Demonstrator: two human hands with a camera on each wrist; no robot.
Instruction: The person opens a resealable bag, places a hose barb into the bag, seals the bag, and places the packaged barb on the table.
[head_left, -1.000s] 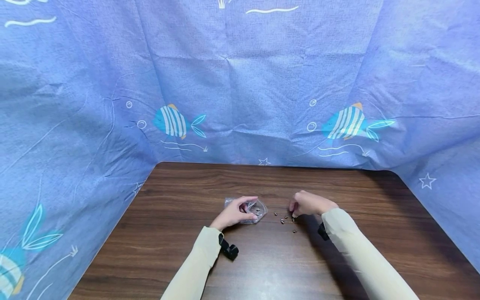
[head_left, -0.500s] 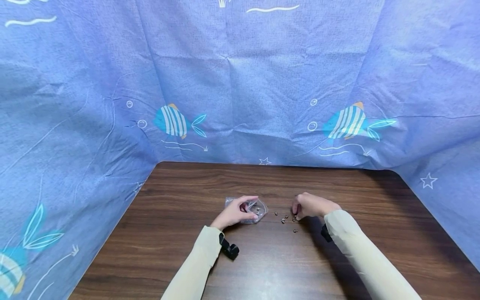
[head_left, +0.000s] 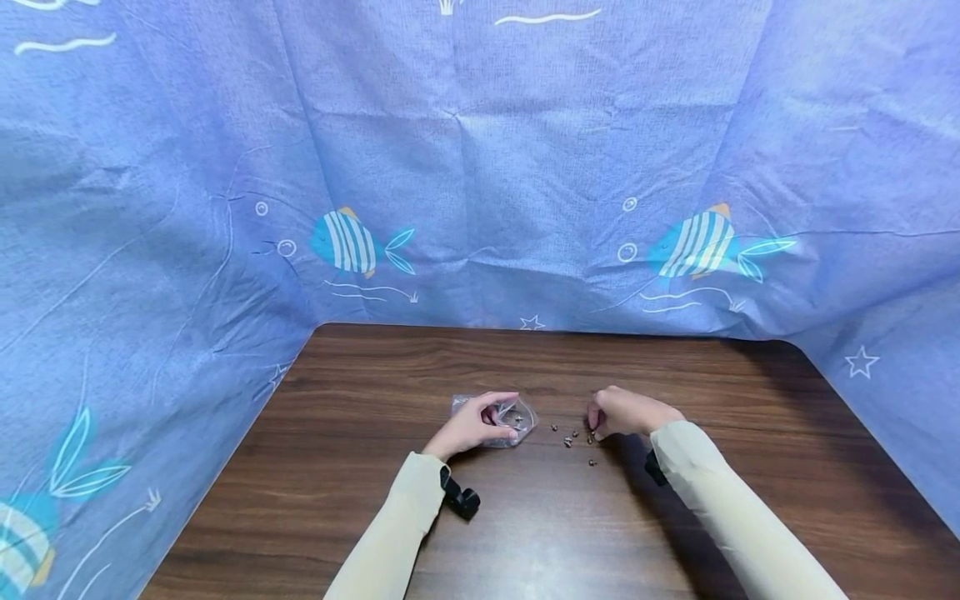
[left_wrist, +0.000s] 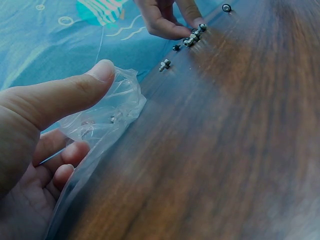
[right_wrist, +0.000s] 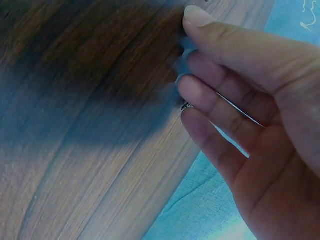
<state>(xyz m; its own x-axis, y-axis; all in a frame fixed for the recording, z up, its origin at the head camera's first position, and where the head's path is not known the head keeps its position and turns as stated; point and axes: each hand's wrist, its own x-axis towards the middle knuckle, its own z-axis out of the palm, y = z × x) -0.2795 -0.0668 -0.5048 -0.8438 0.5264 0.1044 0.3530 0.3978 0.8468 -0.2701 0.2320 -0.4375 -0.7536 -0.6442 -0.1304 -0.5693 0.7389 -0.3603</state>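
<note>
My left hand (head_left: 472,423) holds a clear plastic bag (left_wrist: 127,95) on the table, thumb and fingers spread apart at its gaping mouth. A few small shiny metal pieces (head_left: 518,419) show inside it. My right hand (head_left: 626,411) is low over the table to the right, its thumb and a finger meeting at a small metal fitting (left_wrist: 202,27). In the right wrist view the other fingers (right_wrist: 205,95) are bent loosely, and the pinched tips are mostly hidden. More knobbed metal fittings (left_wrist: 165,65) lie loose between the hands, one of them (head_left: 592,462) nearer the front.
The dark wood-grain table (head_left: 360,517) spreads out around both hands. Behind it and at its sides hangs a blue cloth (head_left: 525,167) printed with fish. A black wrist camera (head_left: 461,502) is strapped on the left wrist, over a pale sleeve (head_left: 390,533).
My right hand has shifted slightly to the right, and its fingertips have settled at a fitting there. The left hand and the bag stay as they were.
</note>
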